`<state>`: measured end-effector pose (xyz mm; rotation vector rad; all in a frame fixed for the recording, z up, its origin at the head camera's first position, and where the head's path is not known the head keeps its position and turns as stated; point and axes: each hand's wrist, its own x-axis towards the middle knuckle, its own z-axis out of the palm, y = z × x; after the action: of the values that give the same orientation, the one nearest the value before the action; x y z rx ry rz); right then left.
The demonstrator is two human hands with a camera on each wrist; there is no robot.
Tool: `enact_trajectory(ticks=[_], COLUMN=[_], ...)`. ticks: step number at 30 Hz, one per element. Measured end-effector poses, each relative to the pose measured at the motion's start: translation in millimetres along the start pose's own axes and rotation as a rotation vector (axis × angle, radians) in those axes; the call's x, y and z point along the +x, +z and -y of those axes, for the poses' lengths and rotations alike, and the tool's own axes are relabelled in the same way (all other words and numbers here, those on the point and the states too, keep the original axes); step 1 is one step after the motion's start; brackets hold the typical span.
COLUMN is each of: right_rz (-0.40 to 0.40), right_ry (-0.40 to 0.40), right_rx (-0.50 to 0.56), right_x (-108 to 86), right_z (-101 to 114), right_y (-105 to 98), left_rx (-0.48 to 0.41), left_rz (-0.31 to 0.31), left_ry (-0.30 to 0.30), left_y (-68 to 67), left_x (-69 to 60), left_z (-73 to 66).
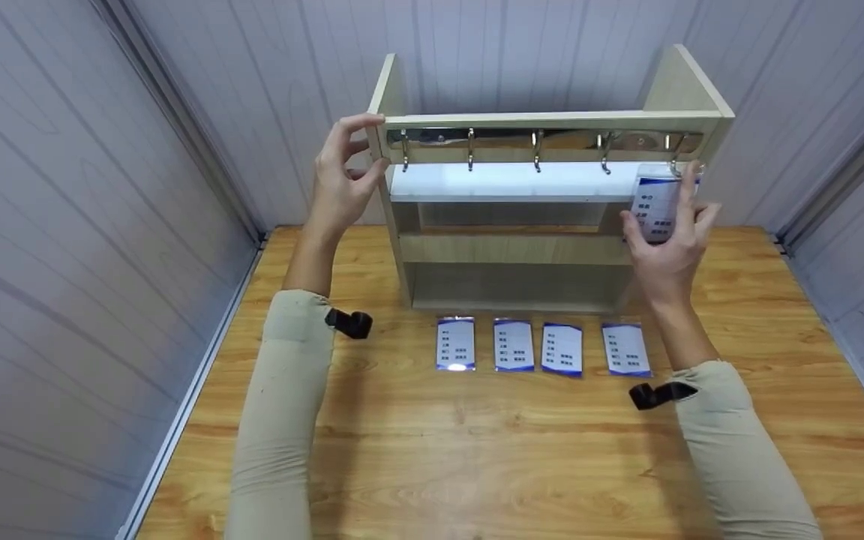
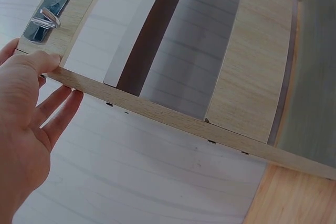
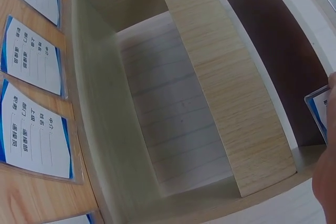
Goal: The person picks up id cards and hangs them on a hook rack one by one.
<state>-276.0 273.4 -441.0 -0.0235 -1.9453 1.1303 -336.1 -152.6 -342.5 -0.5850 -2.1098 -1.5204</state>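
Observation:
In the head view my left hand (image 1: 343, 180) grips the upper left side edge of the wooden shelf unit (image 1: 514, 249); the left wrist view shows its thumb (image 2: 44, 61) on the front of that side panel and fingers behind it. My right hand (image 1: 673, 251) holds a blue-and-white badge card (image 1: 653, 201) in a clear sleeve, its top at the rightmost hook (image 1: 674, 150) of the metal rail. Whether the card hangs on the hook I cannot tell. Only a corner of this card (image 3: 321, 109) shows beside my hand in the right wrist view.
Several similar cards lie in a row on the wooden table (image 1: 462, 450) before the unit, among them the leftmost card (image 1: 455, 343) and the rightmost card (image 1: 626, 349). Other double hooks (image 1: 537, 150) line the rail. Panelled walls (image 1: 64, 187) stand at the left, right and back.

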Motion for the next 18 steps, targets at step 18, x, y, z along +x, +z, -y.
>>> enact_trajectory(ticks=[18], right_rz=[0.012], right_ry=[-0.061], right_rx=[0.038], right_x=[-20.0], right_z=[-23.4], right_y=[-13.1], left_rx=[0.007], left_rz=[0.014], left_ry=[0.006], left_y=[8.9], left_x=[2.6], left_z=[-2.0])
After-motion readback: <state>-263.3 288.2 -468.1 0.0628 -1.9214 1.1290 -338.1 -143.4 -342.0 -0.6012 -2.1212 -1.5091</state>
